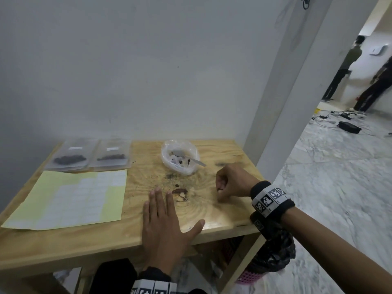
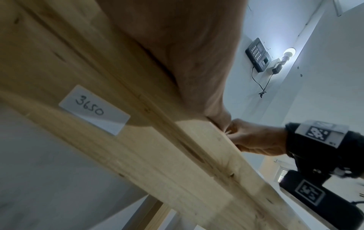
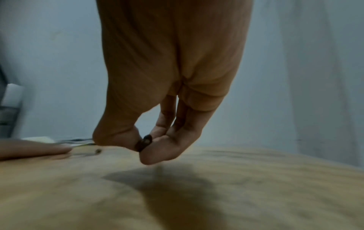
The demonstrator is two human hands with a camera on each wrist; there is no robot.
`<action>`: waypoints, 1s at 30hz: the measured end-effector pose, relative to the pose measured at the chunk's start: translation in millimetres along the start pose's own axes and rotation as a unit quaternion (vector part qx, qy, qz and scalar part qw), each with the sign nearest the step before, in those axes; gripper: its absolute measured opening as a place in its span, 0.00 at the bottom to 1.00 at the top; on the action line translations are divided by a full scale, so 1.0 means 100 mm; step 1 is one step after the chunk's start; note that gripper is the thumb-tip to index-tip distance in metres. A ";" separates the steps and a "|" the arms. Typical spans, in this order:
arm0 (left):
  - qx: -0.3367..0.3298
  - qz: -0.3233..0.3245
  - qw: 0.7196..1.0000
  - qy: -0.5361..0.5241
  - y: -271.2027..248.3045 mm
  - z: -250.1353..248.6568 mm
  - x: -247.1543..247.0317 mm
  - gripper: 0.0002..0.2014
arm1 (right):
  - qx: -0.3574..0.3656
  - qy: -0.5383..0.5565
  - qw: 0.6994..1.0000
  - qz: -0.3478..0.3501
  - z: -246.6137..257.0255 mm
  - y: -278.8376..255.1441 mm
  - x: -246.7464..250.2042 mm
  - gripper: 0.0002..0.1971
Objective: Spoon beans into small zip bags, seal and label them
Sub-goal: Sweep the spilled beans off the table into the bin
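My right hand (image 1: 228,183) hovers just above the wooden table (image 1: 216,211) at its right side, fingers curled. In the right wrist view its thumb and fingertips pinch a dark bean (image 3: 144,144). My left hand (image 1: 163,221) lies flat on the table near the front edge, fingers straight. A clear plastic bowl (image 1: 180,155) with a metal spoon (image 1: 188,159) and a few beans stands at the back. Two sealed, labelled zip bags of beans (image 1: 71,157) (image 1: 111,154) lie at the back left. A label sheet (image 1: 70,198) on yellow backing lies at the left.
A loose bean (image 1: 176,185) and a dark knot (image 1: 180,193) mark the wood between my hands. A white wall rises behind the table. A bin with a black bag (image 1: 273,253) stands below the right corner. People stand in the doorway (image 1: 360,77) at far right.
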State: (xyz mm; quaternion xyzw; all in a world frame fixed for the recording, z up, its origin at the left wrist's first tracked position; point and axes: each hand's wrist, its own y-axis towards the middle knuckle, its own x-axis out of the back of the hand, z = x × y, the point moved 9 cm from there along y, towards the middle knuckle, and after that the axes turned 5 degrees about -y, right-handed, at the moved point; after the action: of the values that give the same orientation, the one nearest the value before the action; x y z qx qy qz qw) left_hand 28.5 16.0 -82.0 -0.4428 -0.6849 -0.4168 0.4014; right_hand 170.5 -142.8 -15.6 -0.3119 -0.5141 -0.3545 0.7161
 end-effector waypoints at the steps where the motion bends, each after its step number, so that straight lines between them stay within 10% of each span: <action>1: 0.000 -0.003 1.000 0.004 0.01 0.01 0.00 0.60 | -0.008 0.008 1.000 -0.010 -0.10 -0.01 0.06 0.11; 14: 0.000 0.012 0.999 0.037 0.02 0.00 -0.01 0.59 | -0.239 0.060 0.962 -0.119 -2.14 -0.54 0.66 0.10; 30: 0.002 0.028 0.997 0.076 0.05 -0.04 -0.02 0.59 | -0.339 0.076 0.934 -0.085 -3.16 -0.81 -0.64 0.04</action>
State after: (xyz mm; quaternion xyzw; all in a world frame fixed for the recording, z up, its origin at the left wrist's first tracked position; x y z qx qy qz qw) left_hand 34.5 13.5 -81.3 -0.4280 -0.6401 -0.4370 0.4649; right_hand 251.8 -432.5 -158.0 -0.4629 -0.3319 -0.5900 0.5722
